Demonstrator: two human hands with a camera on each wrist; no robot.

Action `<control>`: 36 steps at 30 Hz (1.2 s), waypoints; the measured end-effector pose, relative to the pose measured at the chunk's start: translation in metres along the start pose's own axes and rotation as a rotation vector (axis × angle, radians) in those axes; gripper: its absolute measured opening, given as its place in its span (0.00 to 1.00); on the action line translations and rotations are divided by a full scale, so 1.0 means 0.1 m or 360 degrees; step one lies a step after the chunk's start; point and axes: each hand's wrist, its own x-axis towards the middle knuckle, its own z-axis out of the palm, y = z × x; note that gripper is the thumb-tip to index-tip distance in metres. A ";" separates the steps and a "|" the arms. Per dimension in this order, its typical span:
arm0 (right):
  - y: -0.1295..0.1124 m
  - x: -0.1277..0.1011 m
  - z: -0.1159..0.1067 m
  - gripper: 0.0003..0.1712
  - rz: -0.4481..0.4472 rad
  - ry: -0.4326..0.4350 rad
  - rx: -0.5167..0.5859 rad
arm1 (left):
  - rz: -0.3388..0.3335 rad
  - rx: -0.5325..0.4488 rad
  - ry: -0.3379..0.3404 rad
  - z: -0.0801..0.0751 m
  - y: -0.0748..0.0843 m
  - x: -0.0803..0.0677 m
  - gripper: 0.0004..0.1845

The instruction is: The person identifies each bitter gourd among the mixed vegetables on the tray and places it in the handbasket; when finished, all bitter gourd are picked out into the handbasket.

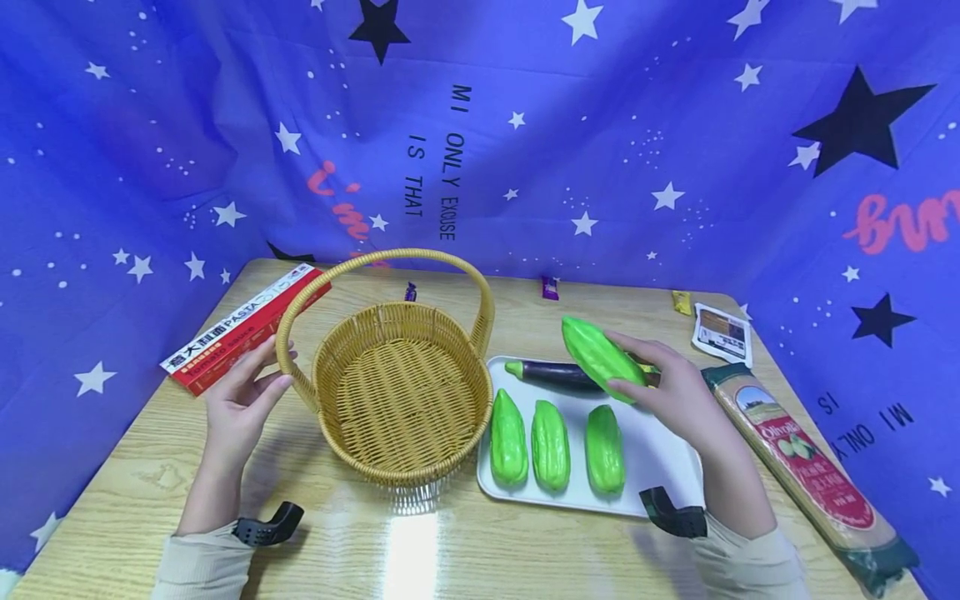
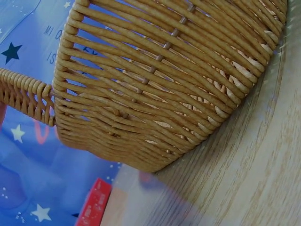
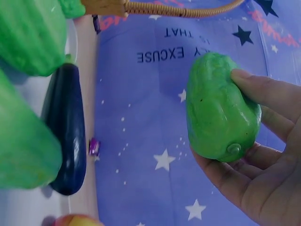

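Presently, item by item, as we find them.

Right hand (image 1: pixel 678 396): clasps one green gourd (image 1: pixel 602 358) between thumb and fingers, raised clear above the far part of the tray (image 1: pixel 660 454). In the right wrist view the gourd (image 3: pixel 221 108) sits in the curled fingers (image 3: pixel 273 94), free of everything else.

Left hand (image 1: pixel 243 400): fingers pinch the basket handle (image 1: pixel 288 354) near its left root, steadying it.

Step in hand, as we judge it: one gourd lifted off the tray, carry toward the basket (image 1: pixel 401 396) not yet made. The next move calls for a leftward swing over the basket's right rim and under or around the arched handle, then a lowering into the woven floor.

Gourd's lie: long axis runs diagonally, one end up and toward the far-left, the other down in the palm toward the near-right.

Tray, right of the basket and just beside it: three more gourds (image 1: pixel 551 442) in a row along the near half, long axes far-to-near; one eggplant (image 1: pixel 551 373) crosswise along the far edge.

Table (image 1: pixel 450 550): red pasta box (image 1: pixel 240 325) at the far-left corner; long spaghetti pack (image 1: pixel 806 467) along the right edge; small packet (image 1: pixel 722 333) at the far-right corner.
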 end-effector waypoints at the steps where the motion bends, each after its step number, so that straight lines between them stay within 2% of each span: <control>1: -0.01 0.02 0.01 0.35 -0.0017 -0.0006 0.0005 | 0.0000 0.0002 0.0000 0.00 0.00 0.00 0.27; 7: -0.15 0.12 0.04 0.35 -0.0093 -0.0093 0.0070 | -0.0005 0.0006 -0.0003 0.00 0.00 0.01 0.27; 14: -0.31 0.25 0.10 0.33 -0.0249 -0.0195 0.0130 | -0.0012 0.0007 -0.0008 0.00 -0.01 0.00 0.27; 22: -0.54 0.41 0.22 0.34 -0.0474 -0.0298 0.0027 | -0.0012 0.0008 0.0004 -0.01 -0.01 -0.01 0.27; 26: -0.64 0.48 0.31 0.32 -0.0539 -0.0383 0.0007 | -0.0021 0.0008 0.0009 -0.01 -0.01 -0.02 0.27; 36: -0.95 0.73 0.58 0.32 -0.0695 -0.0710 0.0037 | -0.0021 0.0054 -0.0009 -0.02 -0.01 -0.01 0.27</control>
